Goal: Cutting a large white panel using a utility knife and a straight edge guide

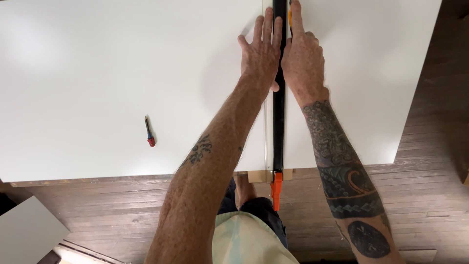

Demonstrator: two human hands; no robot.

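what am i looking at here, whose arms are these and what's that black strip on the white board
This is a single picture from a camera worn on a person's head, looking down, so the arms are the wearer's own. There is no machine, just two bare hands. They work over a big white panel that lies flat above a wooden floor. The black strip is a long straight bar laid across the panel, with an orange clamp handle at the near edge. The left hand presses flat beside the bar. The right hand rests on its other side, forefinger stretched along a small orange piece; whether it grips anything is unclear. A small red-handled tool lies alone to the left.
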